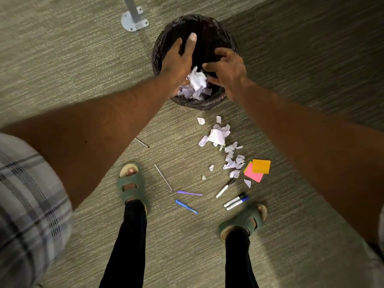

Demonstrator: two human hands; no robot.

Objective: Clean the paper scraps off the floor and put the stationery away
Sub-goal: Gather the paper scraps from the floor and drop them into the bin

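Note:
Both my hands hover over a bin lined with a black bag (pixel 228 44). My left hand (pixel 178 63) has its fingers stretched out and apart. My right hand (pixel 226 69) has loosely curled, spread fingers. A bunch of white paper scraps (pixel 196 84) sits between the heels of both hands, over the bin's near side; whether it is held or falling I cannot tell. More paper scraps (pixel 220 136) lie on the carpet below the bin. Sticky notes (pixel 258 168), three markers (pixel 235 201), a purple pen (pixel 189 193) and a blue pen (pixel 186 206) lie near my feet.
Two thin metal rods (pixel 163 177) (pixel 142 142) lie on the carpet left of the pens. A grey metal post with a bolted base plate (pixel 134 22) stands left of the bin. My sandalled feet (pixel 131 183) (pixel 244 221) flank the stationery.

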